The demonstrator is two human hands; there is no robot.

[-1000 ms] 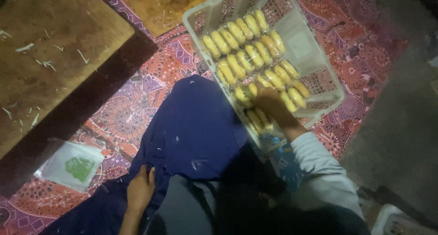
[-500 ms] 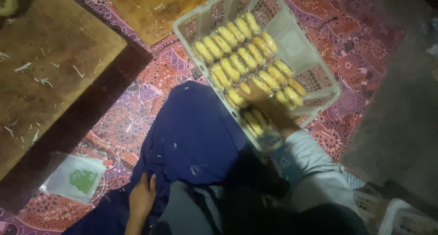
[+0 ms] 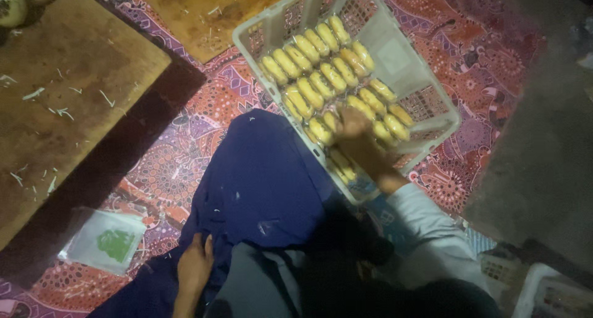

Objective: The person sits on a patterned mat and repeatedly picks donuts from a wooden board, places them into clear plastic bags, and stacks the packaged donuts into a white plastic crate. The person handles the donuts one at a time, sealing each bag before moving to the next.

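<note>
Right hand point(image 3: 357, 136) rests fingers-down on yellow oblong pieces point(image 3: 321, 77) in the white plastic crate point(image 3: 432, 89); its grip cannot be told. Left hand point(image 3: 194, 268) lies loose on blue cloth point(image 3: 259, 176), near a clear packet with green label point(image 3: 105, 241).

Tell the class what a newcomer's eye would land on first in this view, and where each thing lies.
First come the rows of yellow oblong pieces packed in a pale slatted crate at upper centre, on a red patterned mat. The right hand reaches in among them at the near end. The left hand rests on dark blue cloth at bottom centre.

Yellow rolls point(image 3: 321, 83) fill a whitish crate point(image 3: 395, 52) on red patterned cloth point(image 3: 179, 163).
</note>
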